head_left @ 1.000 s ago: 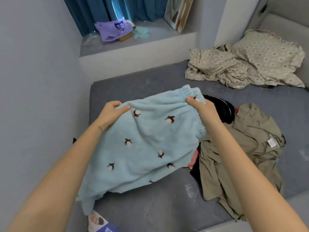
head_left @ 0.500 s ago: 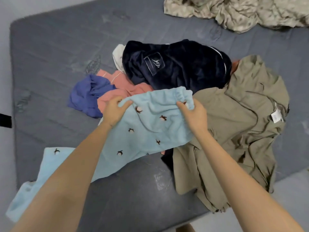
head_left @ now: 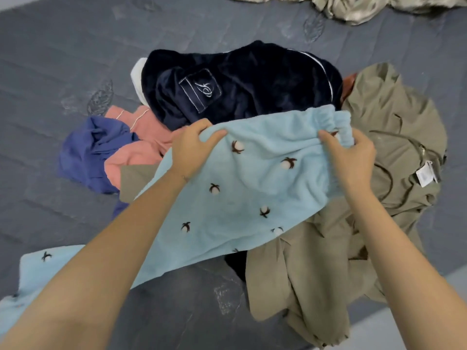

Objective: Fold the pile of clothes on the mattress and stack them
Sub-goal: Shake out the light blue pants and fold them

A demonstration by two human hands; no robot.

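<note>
Light blue fleece trousers (head_left: pixel 237 195) with small cotton-flower marks stretch from the pile down to the lower left. My left hand (head_left: pixel 192 150) grips the waistband at its left end. My right hand (head_left: pixel 351 157) grips the elastic waistband at its right end. Under and behind them lies the pile: a dark navy velvet garment (head_left: pixel 242 84) with a chest pocket, a pink garment (head_left: pixel 134 150), a blue-purple garment (head_left: pixel 91 150) and an olive garment (head_left: pixel 394 127) with a white label. All rest on the grey quilted mattress (head_left: pixel 63 72).
A crumpled beige patterned sheet (head_left: pixel 353 6) lies at the far edge of the mattress. The mattress's near edge runs along the bottom right, with pale floor (head_left: pixel 434 324) beyond it. The olive garment hangs over that edge.
My view has dropped from the room down onto the pile. The blue trousers came down from a raised hold and now lie across the pile, still held at the waistband by both hands.
</note>
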